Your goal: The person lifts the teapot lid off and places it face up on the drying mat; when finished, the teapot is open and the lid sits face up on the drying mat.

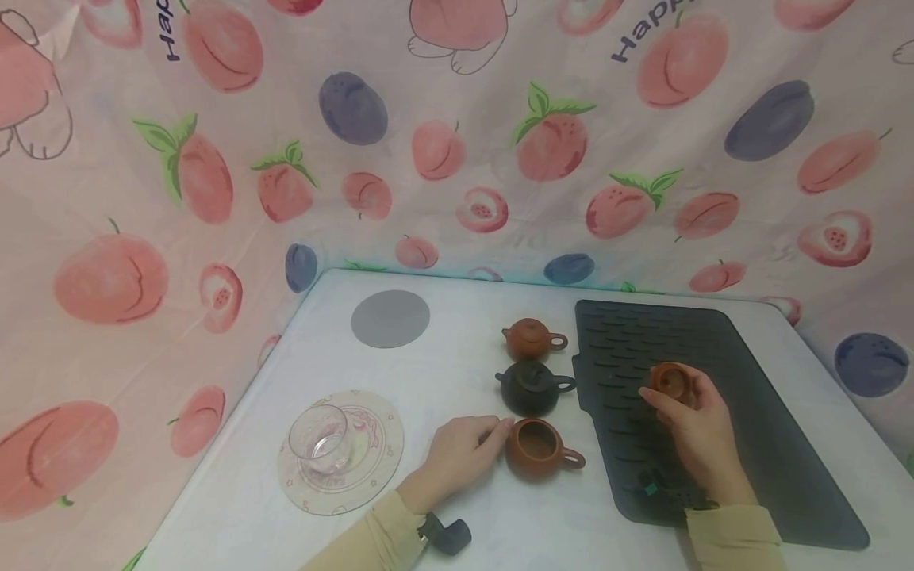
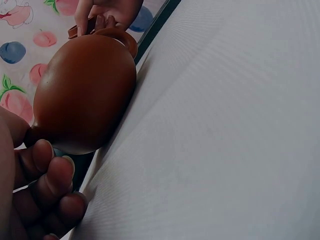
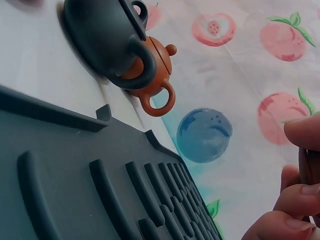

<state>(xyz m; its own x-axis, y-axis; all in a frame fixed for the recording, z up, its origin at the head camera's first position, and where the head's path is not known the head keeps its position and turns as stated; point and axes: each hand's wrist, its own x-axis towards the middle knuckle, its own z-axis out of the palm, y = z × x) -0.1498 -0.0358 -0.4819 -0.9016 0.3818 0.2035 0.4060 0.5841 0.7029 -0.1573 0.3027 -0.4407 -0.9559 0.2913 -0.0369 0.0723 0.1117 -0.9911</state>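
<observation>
In the head view, my left hand (image 1: 462, 450) is at the spout side of a reddish-brown clay teapot (image 1: 531, 469), whose top opening is uncovered. The left wrist view shows thumb and forefinger pinching the teapot's short spout (image 2: 33, 135), the other fingers curled below. Over the dark mat, my right hand (image 1: 705, 432) holds a small round brown lid (image 1: 671, 384) by its edge, hollow side up. Only a dark edge of that lid (image 3: 311, 172) shows between the fingers in the right wrist view. Behind the uncovered teapot stand a black lidded teapot (image 1: 530, 390) and a smaller orange-brown lidded teapot (image 1: 530, 341).
A dark ridged drying mat (image 1: 660, 333) covers the table's right side. At the left, a clear glass (image 1: 314, 444) stands on a round patterned coaster (image 1: 385, 460). A grey disc (image 1: 390, 319) lies at the back left. Fruit-printed cloth (image 1: 443, 95) hangs behind the table.
</observation>
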